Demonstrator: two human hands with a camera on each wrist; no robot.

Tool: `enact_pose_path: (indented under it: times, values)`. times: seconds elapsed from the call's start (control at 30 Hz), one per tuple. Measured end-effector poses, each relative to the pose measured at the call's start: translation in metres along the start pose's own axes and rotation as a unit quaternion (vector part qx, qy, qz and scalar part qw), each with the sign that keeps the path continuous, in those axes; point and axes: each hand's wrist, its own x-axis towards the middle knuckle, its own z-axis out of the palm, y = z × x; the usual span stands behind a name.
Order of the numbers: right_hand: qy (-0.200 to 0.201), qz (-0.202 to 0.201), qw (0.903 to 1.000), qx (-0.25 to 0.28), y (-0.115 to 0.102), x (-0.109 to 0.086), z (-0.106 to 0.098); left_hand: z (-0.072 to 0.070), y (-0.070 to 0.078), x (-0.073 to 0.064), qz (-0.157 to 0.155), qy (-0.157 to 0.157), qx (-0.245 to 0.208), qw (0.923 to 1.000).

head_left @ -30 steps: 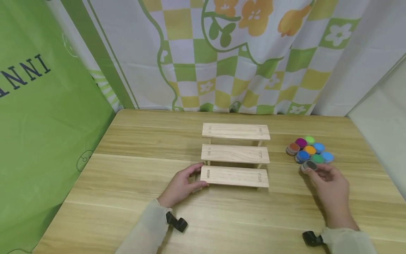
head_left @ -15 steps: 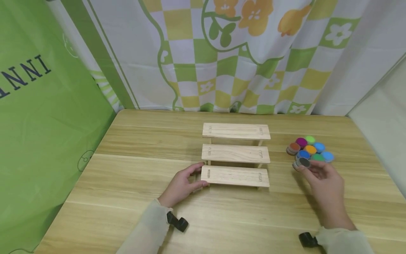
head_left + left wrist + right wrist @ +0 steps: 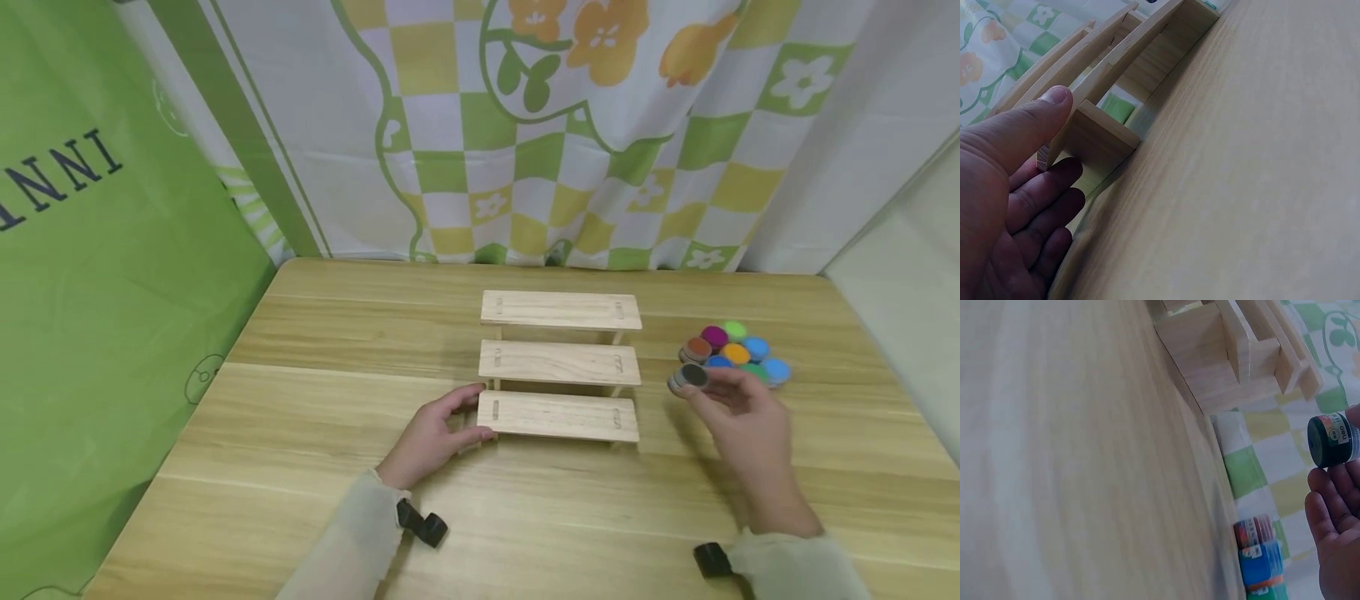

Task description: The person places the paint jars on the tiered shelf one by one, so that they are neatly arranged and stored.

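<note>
A three-tier wooden display stand (image 3: 558,364) is on the table, its planks rising toward the back. My left hand (image 3: 427,435) grips the left end of the lowest plank (image 3: 1100,81), thumb at the front edge and fingers behind and under it. My right hand (image 3: 753,433) pinches a small dark paint jar (image 3: 1329,440) with a label on its side, between thumb and fingers. In the head view this jar overlaps the near-left edge of a cluster of paint jars; the right wrist view shows it raised off the tabletop.
Several paint jars in orange (image 3: 736,354), purple (image 3: 714,337), brown (image 3: 697,348), green and blue stand close together right of the stand. A patterned curtain (image 3: 495,142) hangs along the table's back edge, and green cloth (image 3: 90,333) hangs at the left.
My right hand has carried the dark paint jar leftward and slightly up in the head view, toward the stand. My left hand keeps its hold on the lowest plank.
</note>
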Motion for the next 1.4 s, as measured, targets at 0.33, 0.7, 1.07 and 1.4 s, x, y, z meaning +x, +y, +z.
enact_pose_path:
  times: [0.33,0.7,1.07,1.4]
  values:
    - [-0.014,-0.042,0.9986,0.029,-0.009,0.001,0.012,0.001,-0.001,0.001,0.004,-0.001,-0.006,1.0000]
    - [-0.013,-0.098,0.9942,0.040,-0.022,0.005,0.023,0.001,0.000,0.000,-0.001,0.001,-0.002,1.0000]
    - [-0.034,-0.127,0.9908,0.032,-0.039,0.013,0.033,0.000,0.002,0.001,0.005,0.004,-0.011,0.9999]
    - [-0.042,-0.129,0.9905,0.023,-0.050,0.017,0.040,0.000,0.001,0.000,0.013,0.000,-0.020,0.9997]
